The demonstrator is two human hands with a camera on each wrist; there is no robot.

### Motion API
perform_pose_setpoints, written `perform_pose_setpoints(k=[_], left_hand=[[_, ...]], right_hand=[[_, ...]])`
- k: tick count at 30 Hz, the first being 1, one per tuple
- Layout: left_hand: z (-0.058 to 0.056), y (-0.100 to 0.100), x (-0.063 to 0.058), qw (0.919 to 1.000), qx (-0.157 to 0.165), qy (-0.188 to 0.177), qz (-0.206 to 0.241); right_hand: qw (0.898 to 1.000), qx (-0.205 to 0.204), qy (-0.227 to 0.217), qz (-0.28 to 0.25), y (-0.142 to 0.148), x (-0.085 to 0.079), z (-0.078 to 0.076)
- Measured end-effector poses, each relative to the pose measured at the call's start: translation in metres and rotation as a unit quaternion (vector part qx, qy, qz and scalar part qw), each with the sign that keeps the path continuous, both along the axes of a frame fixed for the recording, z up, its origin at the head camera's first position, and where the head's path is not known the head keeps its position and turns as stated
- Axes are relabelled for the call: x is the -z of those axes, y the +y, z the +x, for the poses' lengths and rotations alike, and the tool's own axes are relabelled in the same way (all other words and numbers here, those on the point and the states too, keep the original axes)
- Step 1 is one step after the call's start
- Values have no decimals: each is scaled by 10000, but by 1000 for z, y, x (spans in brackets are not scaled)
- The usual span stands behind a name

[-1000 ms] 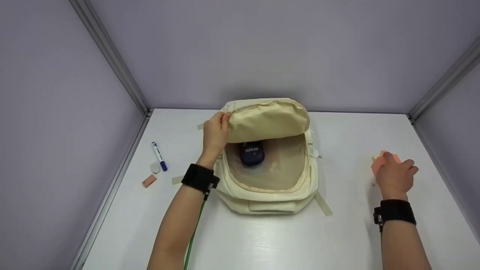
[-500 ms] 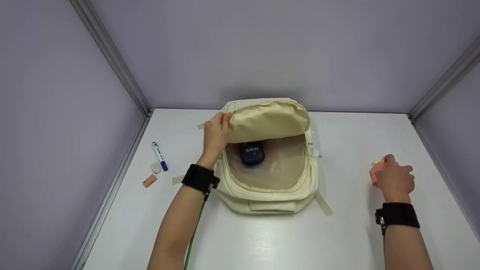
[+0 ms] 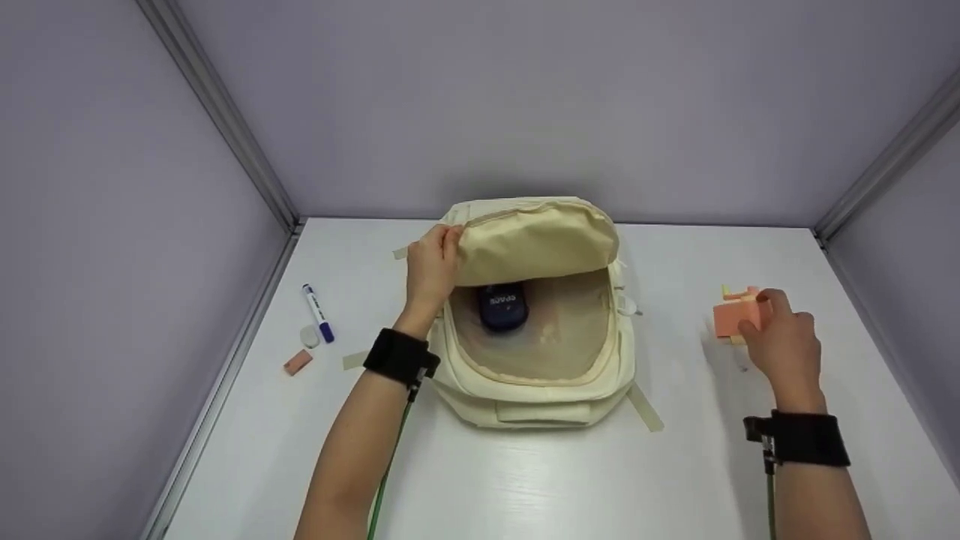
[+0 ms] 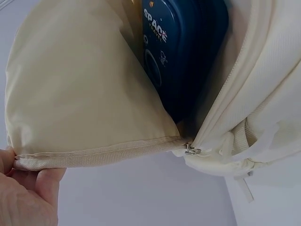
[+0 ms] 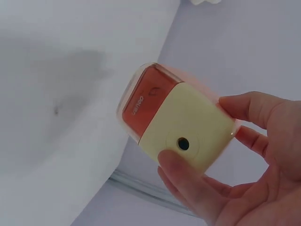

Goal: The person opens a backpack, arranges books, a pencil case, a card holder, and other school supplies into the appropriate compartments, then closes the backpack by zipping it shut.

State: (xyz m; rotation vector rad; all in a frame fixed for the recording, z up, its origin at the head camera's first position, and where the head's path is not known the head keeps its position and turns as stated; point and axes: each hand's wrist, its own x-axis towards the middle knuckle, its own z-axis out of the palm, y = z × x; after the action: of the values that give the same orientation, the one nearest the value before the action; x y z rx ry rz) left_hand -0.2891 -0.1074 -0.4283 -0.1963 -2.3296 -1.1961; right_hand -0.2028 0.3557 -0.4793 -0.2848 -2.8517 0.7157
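A cream backpack (image 3: 540, 390) lies on the white table with its main compartment wide open. My left hand (image 3: 431, 270) pinches the edge of the raised flap (image 3: 536, 240) (image 4: 89, 103) and holds it up. Inside sits a dark blue case (image 3: 501, 307) (image 4: 188, 52) printed "SPACE". My right hand (image 3: 776, 337) grips a small orange and pale yellow device (image 3: 735, 315) (image 5: 176, 120), lifted off the table to the right of the backpack. Thumb and fingers (image 5: 263, 122) clasp its yellow end.
At the left of the table (image 3: 525, 487) lie a blue-capped marker (image 3: 318, 311), a small white round piece (image 3: 309, 336) and a pink eraser (image 3: 298, 363). Grey walls enclose the table on three sides. Tape strips (image 3: 645, 409) hold the backpack down.
My right hand closed round the orange and yellow device, then lifted it up and leftward toward the backpack. The left hand and flap stayed put.
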Motion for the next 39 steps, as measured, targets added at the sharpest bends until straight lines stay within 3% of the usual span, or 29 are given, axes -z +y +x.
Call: perform_pose_setpoints(k=[7, 15, 26, 34, 39], left_hand=[[2, 1, 0, 10000, -14, 29, 59], [3, 2, -1, 9999, 44, -54, 90], [4, 2, -2, 10000, -2, -47, 77], [4, 3, -1, 10000, -4, 32, 92], [4, 3, -2, 10000, -15, 23, 61]], right_hand=[[9940, -317, 512, -913, -32, -27, 6], [9769, -1039, 364, -1834, -70, -38, 9], [9417, -1995, -150, -2705, -118, -12, -1], [9131, -2260, -667, -3328, -147, 11, -13], [8953, -2169, -1002, -3760, -159, 23, -23]])
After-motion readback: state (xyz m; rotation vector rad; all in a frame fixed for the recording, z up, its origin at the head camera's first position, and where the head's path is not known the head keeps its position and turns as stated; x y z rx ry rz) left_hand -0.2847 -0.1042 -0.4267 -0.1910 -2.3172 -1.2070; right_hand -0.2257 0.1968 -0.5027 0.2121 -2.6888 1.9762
